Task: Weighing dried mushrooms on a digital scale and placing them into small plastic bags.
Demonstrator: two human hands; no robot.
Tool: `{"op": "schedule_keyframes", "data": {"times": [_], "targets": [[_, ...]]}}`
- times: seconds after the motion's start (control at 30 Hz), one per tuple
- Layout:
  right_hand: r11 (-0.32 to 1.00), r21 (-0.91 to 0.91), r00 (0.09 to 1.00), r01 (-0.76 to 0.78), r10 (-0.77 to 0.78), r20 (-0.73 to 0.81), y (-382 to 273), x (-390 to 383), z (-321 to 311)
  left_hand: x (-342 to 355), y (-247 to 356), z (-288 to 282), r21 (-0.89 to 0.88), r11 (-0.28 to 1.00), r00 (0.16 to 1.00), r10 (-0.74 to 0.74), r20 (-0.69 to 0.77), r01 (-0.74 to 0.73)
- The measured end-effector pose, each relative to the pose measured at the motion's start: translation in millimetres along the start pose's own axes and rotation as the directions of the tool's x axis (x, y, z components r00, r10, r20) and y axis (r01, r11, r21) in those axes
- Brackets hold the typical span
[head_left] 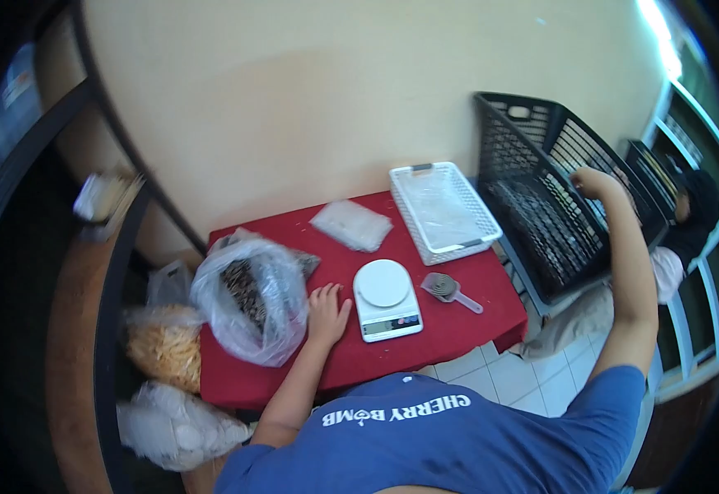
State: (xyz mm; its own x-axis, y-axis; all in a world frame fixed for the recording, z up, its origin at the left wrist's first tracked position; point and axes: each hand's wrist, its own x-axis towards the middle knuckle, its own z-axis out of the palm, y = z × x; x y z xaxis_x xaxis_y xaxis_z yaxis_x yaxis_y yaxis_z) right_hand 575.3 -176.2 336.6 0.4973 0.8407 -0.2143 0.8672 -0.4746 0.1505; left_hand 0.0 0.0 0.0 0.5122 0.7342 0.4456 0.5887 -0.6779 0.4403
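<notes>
My left hand point(326, 314) lies flat on the red tablecloth point(335, 362) with its fingers spread. It rests between an open clear plastic bag point(285, 329) of dark, dried shredded pieces and a white digital kitchen scale point(387, 300), whose round platform is bare. My right arm reaches out to the far right, and my right hand point(595, 184) is over a tall black plastic crate point(532, 177). Its fingers are curled; what they hold, if anything, is too small to make out. Right of the scale lies a translucent scoop point(464, 302) beside a coiled grey-green piece point(443, 286).
A white mesh basket point(492, 232) with clear plastic bags stands at the back of the table, beside a stack of plastic bags point(351, 225). Bags of yellowish pieces point(164, 346) and white items point(182, 424) sit at the left. Another person point(697, 214) is at the far right.
</notes>
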Motion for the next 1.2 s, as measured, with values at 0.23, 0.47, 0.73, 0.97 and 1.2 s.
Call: {"op": "schedule_keyframes", "data": {"times": [0.23,0.47,0.73,0.97,1.2], "targets": [[0.868,0.034,0.492,0.495,-0.248,-0.834,-161.7,-108.9,-31.4,12.0,28.6,-63.4,-0.162,0.965,0.943,0.151,-0.296,-0.205],[0.701,0.411,0.777,0.583,-0.333,-0.535,-280.5,-124.1,60.0,20.9,-14.6,-123.8,-0.111,0.982,0.885,-0.183,-0.428,0.15],[0.689,0.126,0.59,0.714,-0.494,-0.638,-411.8,48.1,181.8,22.1,38.3,-102.7,-0.552,0.829,0.968,-0.06,-0.243,-0.087],[0.861,0.045,0.809,0.507,-0.458,-0.369,-436.4,117.0,209.4,-17.8,50.3,-123.8,-0.56,0.825,0.994,0.105,0.034,-0.068],[0.64,0.334,0.563,0.692,-0.189,-0.805,-420.0,62.0,173.0,-40.0,53.4,-161.0,-0.54,0.841,0.999,0.016,0.044,0.01]]}}
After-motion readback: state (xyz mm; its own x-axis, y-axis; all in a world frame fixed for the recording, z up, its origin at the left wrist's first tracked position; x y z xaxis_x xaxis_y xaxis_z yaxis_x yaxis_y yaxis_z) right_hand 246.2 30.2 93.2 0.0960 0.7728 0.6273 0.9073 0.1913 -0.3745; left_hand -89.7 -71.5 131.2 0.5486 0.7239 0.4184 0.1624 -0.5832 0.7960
